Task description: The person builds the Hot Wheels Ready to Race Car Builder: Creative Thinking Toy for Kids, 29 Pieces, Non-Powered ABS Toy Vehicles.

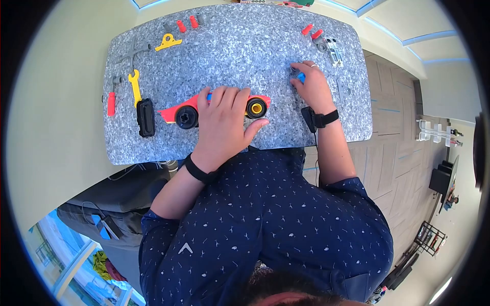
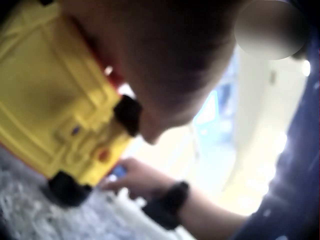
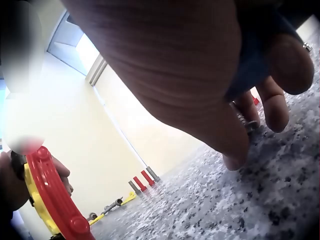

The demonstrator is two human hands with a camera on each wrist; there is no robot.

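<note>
Steady does it: the left hand (image 1: 222,115) holds the car (image 1: 190,102) near the table (image 1: 245,56) edge, and a firm, light hold there should stop it rolling or tipping. Over on the right, the right hand (image 1: 314,89) grips a blue piece (image 1: 301,77), best pinched securely and kept clear of the table. Now the pose: left fingers curl over the car, thumb splayed beside the yellow-hubbed wheel (image 1: 256,108); right forearm reaches forward, fingertips pointing inward, low over the table.
</note>
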